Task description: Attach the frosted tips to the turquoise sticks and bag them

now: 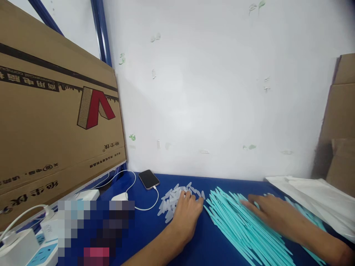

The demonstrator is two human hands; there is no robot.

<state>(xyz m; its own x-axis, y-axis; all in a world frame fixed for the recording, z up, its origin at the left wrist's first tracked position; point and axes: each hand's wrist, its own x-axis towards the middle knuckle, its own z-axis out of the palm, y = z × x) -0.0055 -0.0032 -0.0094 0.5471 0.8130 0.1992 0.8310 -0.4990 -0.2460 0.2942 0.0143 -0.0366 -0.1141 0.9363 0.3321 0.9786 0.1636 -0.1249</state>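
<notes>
My left hand (186, 214) rests palm down on the blue table (155, 229), its fingers lying on a small heap of clear plastic caps (173, 199). My right hand (270, 214) lies flat, fingers stretched out to the left, on top of a wide pile of thin turquoise plastic sticks (241, 229). Neither hand is seen gripping anything. The sticks fan out from the table's middle toward the lower right.
A large cardboard box (55, 122) stands at the left. A phone (149, 179) on a white cable lies near the wall, with chargers and a power strip (41, 255) at lower left. White plastic bags (313, 199) and more cardboard (340, 122) sit at the right.
</notes>
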